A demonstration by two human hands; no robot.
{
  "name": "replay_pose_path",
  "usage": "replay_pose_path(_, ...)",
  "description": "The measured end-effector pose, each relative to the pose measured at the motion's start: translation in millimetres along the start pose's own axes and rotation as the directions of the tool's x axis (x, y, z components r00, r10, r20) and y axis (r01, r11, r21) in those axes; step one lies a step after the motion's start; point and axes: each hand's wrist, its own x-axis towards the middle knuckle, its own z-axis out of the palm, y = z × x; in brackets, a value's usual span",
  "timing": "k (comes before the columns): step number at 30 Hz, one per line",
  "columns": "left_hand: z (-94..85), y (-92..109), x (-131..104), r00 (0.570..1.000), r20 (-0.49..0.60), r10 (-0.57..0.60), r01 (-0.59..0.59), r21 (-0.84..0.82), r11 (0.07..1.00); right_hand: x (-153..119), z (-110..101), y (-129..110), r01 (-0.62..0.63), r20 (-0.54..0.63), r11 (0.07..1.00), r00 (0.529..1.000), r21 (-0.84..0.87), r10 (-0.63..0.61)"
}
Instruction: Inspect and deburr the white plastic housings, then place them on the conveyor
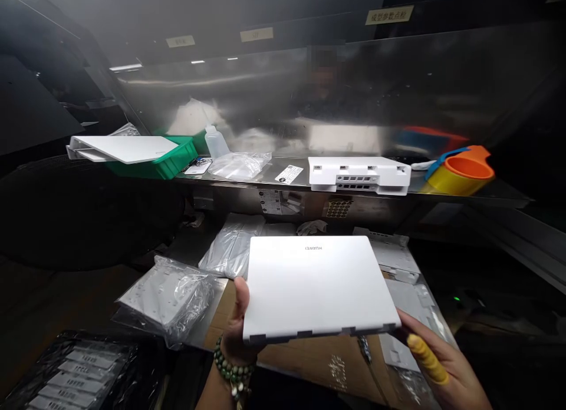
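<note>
A white plastic housing (pixel 316 289) with HUAWEI lettering, upside down from here, is held up in front of me above the bench. Its near edge shows several notches. My left hand (pixel 241 321) grips the left side, thumb along the edge and fingers hidden beneath. A beaded bracelet circles that wrist. At the lower right corner, my right hand (pixel 433 351) holds the housing too; one of its digits wears a yellow cover, and the other fingers are mostly hidden. Below the housing lies a brown cardboard sheet (pixel 305 363) with a thin dark tool (pixel 365 349) on it.
Bagged white parts (pixel 163 292) lie at left, with more bags behind. White parts (pixel 389 254) are stacked at right. The shelf (pixel 269 183) carries a green bin (pixel 177 159), a squeeze bottle (pixel 216 144), another white housing (pixel 359 173) and an orange-yellow tape roll (pixel 460 177).
</note>
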Motion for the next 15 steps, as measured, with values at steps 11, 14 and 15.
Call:
replay_pose_path(11, -2.9, -4, -20, 0.949, -0.307, 0.079, -0.058, 0.078, 0.995, -8, 1, -23, 0.022, -0.057, 0.999, 0.998, -0.024, -0.023)
replay_pose_path(14, -15.9, -8, -18, 0.961, -0.252, 0.111, -0.085, 0.112, 0.990, -9, -1, -19, 0.037, 0.011, 0.999, 0.999, -0.033, -0.036)
replay_pose_path(15, -20.4, -9, -17, 0.967, -0.226, 0.122, -0.098, 0.115, 0.989, -10, -2, -19, 0.038, 0.040, 0.999, 0.999, -0.038, -0.036)
